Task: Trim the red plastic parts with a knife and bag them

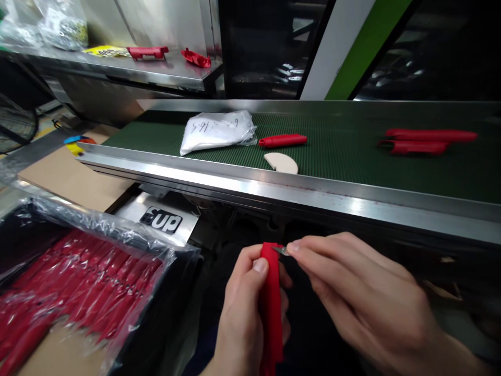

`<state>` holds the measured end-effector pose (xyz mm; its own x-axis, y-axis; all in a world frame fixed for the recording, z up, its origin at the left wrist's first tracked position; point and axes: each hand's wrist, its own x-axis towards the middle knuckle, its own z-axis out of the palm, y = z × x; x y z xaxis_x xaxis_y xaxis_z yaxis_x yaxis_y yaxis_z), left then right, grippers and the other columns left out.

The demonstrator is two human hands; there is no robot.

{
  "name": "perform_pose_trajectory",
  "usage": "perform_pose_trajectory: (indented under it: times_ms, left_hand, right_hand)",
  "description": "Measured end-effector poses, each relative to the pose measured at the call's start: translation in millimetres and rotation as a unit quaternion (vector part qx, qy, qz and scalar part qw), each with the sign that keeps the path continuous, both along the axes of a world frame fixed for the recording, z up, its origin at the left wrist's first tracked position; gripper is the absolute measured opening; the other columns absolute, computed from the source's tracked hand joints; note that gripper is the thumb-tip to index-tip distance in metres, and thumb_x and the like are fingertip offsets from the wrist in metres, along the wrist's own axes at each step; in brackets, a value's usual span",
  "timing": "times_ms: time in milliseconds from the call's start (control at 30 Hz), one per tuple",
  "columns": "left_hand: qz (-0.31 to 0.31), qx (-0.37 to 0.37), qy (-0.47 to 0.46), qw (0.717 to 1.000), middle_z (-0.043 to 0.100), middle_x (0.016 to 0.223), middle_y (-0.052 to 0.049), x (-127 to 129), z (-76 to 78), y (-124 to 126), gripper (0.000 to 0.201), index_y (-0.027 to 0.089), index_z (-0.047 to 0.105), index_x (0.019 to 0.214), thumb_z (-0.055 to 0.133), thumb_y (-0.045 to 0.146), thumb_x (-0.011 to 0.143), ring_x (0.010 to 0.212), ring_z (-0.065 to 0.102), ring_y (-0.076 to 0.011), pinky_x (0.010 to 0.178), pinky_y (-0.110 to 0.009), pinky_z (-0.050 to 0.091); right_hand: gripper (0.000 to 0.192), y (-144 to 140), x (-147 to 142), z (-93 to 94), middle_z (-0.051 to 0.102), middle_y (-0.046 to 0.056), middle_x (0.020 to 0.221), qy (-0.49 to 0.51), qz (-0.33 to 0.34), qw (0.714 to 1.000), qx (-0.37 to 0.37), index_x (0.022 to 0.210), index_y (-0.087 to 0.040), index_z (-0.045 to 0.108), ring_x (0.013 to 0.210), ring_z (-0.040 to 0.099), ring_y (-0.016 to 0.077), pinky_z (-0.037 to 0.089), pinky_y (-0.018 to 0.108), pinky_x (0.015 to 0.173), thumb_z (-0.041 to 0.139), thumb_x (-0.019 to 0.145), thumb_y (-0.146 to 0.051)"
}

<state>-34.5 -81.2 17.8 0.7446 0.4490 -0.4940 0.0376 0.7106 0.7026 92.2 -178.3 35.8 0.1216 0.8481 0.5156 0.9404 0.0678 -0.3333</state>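
The left hand [245, 308] grips a red plastic handle [271, 308] upright in front of the body, thumb pressed on its near face and fingers wrapped behind. The right hand [364, 297] comes in from the right with thumb and forefinger pinched narrow on a small metal blade [282, 251], whose tip sits right at the top end of the handle. The blade is tiny and partly covered by the fingertips, so it may already be touching the slot or may be just beside it.

The step in hand looks like fitting the blade into the head of the handle. The next move would call for a steady left grip and a fine, straight push from the right fingertips, kept clear of the sharp edge.

Beyond the hands runs a green conveyor belt [352, 151] behind a steel rail [242, 183]. On it lie a white plastic bag [215, 130], one red handle [282, 140], a pale half-round piece [282, 163] and, well apart to the right, two more red pieces [425, 141]. At lower left a lined box [168, 292] holds a pile of red handles [78, 292].
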Motion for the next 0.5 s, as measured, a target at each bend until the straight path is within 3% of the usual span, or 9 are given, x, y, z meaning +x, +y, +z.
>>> perform_pose_trajectory:
  times_ms: [133,233,500]
  left_hand:
    - [0.025,-0.016,0.008,1.0,0.051,0.074,0.002,1.5,2.9,0.9,0.023,0.022,0.05,0.098,0.043,0.043,0.093,0.047,0.037,-0.0071,0.039,-0.016,0.027]
    - [0.02,-0.025,0.015,0.999,0.046,0.066,0.004,1.8,3.5,4.1,0.023,0.023,0.05,0.096,0.045,0.045,0.092,0.045,0.036,-0.007,0.039,-0.017,0.03]
    - [0.024,0.039,-0.005,0.999,0.054,0.081,0.0,6.0,1.8,17.2,0.027,0.022,0.052,0.099,0.046,0.047,0.092,0.053,0.042,-0.0102,0.037,-0.017,0.035]
  right_hand:
    - [0.032,-2.3,-2.1,0.0,0.065,0.016,0.101,-0.012,0.011,1.0,-0.007,0.114,-0.004,0.063,0.088,0.058,0.0207,0.049,0.034,0.069,0.055,0.084,0.004]
    - [0.033,-6.4,-6.1,-0.6,0.066,0.014,0.101,-0.023,0.008,1.0,-0.02,0.115,-0.006,0.064,0.086,0.058,0.0191,0.048,0.032,0.068,0.053,0.085,0.002]
    - [0.035,-20.8,-20.3,-12.7,0.067,0.004,0.11,-0.053,-0.006,0.996,-0.076,0.119,-0.018,0.066,0.091,0.057,0.0172,0.045,0.029,0.071,0.05,0.089,-0.007]
